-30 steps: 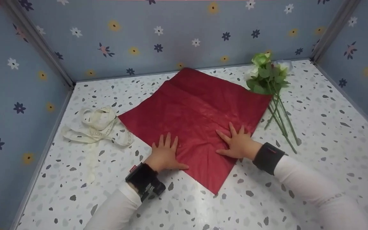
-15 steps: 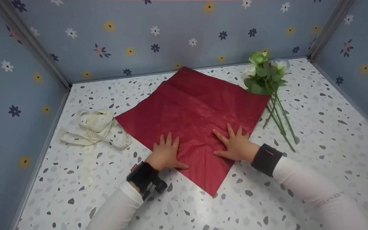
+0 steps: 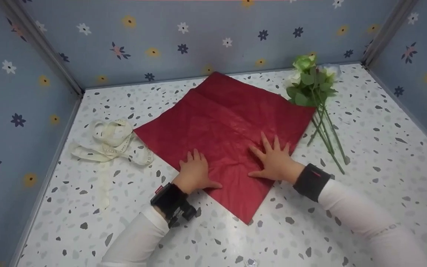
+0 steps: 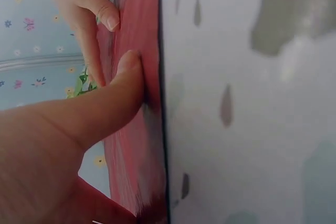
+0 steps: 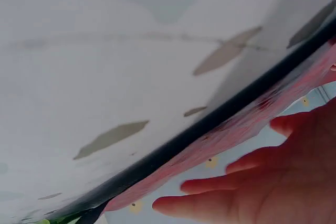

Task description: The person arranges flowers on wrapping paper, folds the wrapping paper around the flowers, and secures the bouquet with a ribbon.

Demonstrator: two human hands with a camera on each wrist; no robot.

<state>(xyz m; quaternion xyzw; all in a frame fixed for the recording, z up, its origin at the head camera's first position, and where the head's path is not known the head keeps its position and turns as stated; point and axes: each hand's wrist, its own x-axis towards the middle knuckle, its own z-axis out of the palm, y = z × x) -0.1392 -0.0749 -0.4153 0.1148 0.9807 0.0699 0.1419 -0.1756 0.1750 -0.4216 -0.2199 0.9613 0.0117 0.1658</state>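
Note:
A square sheet of red wrapping paper (image 3: pixel 228 118) lies cornerwise on the speckled table, lightly creased, one corner pointing toward the person. My left hand (image 3: pixel 194 171) rests on its lower left edge, thumb stretched toward the middle of the sheet. On the lower right edge is my right hand (image 3: pixel 275 161), fingers spread over the paper. In the left wrist view the left thumb (image 4: pixel 113 100) touches the red surface near its edge. The right wrist view shows the right fingers (image 5: pixel 226 187) straight, alongside the paper (image 5: pixel 184 161). Neither hand holds anything.
Left of the paper lies a loosely looped cream ribbon (image 3: pixel 113 142) with printed lettering. Several artificial flowers (image 3: pixel 311 79) with long green stems lie at the back right, partly under the paper's right corner. Flower-patterned panels (image 3: pixel 217 33) wall the table (image 3: pixel 384 159) at the back and sides.
The left fingers have drawn a little closer together and bent, with the wrist slightly raised. The right hand has shifted slightly toward the far side, fingers still spread. The paper stays in place.

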